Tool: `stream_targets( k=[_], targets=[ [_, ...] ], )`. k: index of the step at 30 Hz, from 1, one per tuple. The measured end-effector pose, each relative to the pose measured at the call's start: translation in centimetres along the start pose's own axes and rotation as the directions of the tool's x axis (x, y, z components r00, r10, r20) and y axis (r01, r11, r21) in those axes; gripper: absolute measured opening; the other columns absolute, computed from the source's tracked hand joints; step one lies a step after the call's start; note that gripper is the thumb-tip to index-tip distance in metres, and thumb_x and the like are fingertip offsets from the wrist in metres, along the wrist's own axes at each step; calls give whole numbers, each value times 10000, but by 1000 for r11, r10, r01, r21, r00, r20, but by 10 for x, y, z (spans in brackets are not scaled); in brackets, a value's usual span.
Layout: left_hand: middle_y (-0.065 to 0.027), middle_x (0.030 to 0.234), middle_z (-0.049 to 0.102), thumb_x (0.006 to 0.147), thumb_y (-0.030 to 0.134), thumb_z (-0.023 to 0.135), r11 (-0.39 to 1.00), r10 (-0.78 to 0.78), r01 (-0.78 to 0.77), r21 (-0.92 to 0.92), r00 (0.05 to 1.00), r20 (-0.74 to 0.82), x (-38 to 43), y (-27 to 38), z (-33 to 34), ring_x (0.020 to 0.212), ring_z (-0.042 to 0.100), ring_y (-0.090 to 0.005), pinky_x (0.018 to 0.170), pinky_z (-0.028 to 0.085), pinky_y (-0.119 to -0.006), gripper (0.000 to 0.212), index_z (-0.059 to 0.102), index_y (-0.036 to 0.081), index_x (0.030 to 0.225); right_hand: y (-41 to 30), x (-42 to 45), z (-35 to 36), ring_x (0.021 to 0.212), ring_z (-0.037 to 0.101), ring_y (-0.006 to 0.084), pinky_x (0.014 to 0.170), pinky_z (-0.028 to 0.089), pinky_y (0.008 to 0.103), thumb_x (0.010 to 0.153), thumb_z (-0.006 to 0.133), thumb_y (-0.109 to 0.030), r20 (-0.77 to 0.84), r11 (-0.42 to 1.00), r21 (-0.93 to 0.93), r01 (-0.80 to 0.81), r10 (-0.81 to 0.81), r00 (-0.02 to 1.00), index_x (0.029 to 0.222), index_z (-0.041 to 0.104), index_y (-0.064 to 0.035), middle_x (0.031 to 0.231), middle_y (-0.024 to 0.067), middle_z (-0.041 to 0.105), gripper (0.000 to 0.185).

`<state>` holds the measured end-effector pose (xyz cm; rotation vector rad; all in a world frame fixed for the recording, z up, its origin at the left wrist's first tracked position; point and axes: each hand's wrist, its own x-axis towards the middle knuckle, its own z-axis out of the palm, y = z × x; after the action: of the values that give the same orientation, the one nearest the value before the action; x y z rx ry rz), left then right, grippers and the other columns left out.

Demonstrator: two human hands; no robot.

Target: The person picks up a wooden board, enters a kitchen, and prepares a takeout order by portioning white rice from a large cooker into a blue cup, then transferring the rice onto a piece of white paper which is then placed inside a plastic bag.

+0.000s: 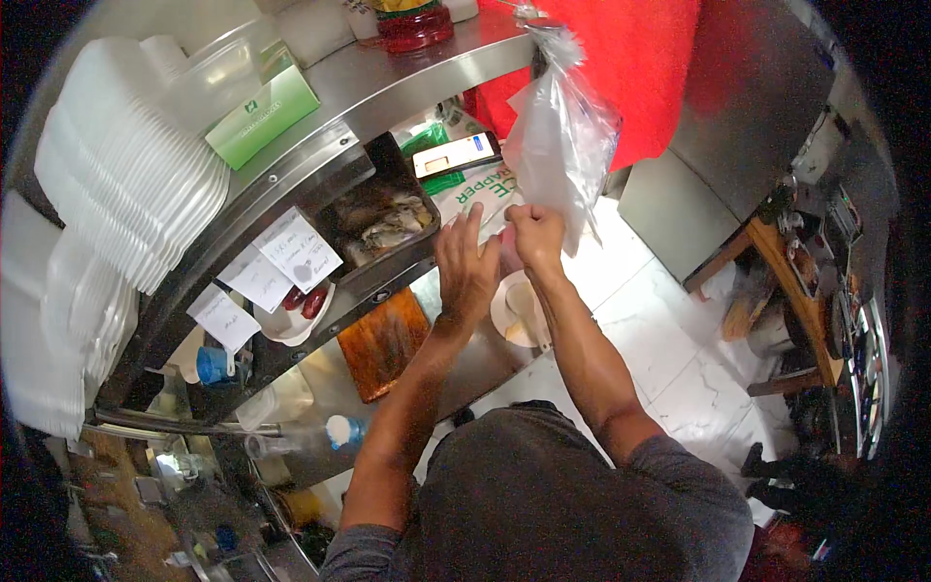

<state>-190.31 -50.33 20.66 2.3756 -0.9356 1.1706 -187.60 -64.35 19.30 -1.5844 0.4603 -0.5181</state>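
My left hand (465,265) is spread beside a white plastic sack (476,193) with green print; nothing shows in its grasp. To its right, my right hand (537,234) is curled into a fist. A pinkish, see-through thing (511,246), perhaps a plastic bag, hangs from the fist between both hands; its contents are unclear. A bunch of clear plastic bags (564,138) hangs just beyond the right fist. Below the hands sits a round pale bowl (515,313) with a ladle-like utensil (525,305) in it. A phone (457,154) with a lit screen lies on the sack.
A dark metal tray (429,218) holds greyish food. Handwritten paper slips (297,251) hang over a white dish (291,327) with dark red pieces. Also here are a wooden board (384,345), stacked foam containers (138,153), a green glove box (262,120) and a red cloth (633,73).
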Motion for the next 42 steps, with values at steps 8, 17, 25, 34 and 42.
stream_targets(
  k=[8,17,25,34,42],
  targets=[
    [-131,1571,332,885,146,592,989,-105,97,109,992,73,-13,12,11,1327,417,-393,1104,272,-615,373,616,101,1255,-20,-6,2,572,529,99,528,423,272,777,703,-138,39,993,115,-25,20,999,768,712,33,669,27,632,171],
    [-86,1590,326,910,183,541,975,-141,123,184,986,86,-10,13,18,1357,399,-361,1109,257,-611,347,630,115,1239,-15,-5,3,582,540,103,536,430,272,778,682,-124,25,994,109,-13,10,1000,748,702,36,676,38,640,164],
    [-20,1611,292,914,205,541,976,-110,78,203,983,150,-4,7,19,1384,375,-308,1125,250,-590,356,643,138,1249,-19,-9,4,586,533,105,536,424,273,780,682,-121,-27,999,41,34,-33,999,753,696,49,672,34,630,172],
    [57,1595,315,920,239,563,854,-52,-28,519,989,140,-25,15,35,1371,368,-276,1137,247,-553,409,606,153,1318,-30,-13,3,587,504,91,537,416,277,822,682,-172,56,989,144,-24,16,998,735,671,14,673,14,606,205],
    [-136,1126,579,876,239,711,554,-721,721,-417,666,193,-33,77,9,1039,559,-238,881,453,-426,420,562,51,1221,-49,-17,-11,549,500,113,514,417,287,812,686,-179,165,990,54,-129,119,979,788,692,27,655,25,598,207]
  ],
)
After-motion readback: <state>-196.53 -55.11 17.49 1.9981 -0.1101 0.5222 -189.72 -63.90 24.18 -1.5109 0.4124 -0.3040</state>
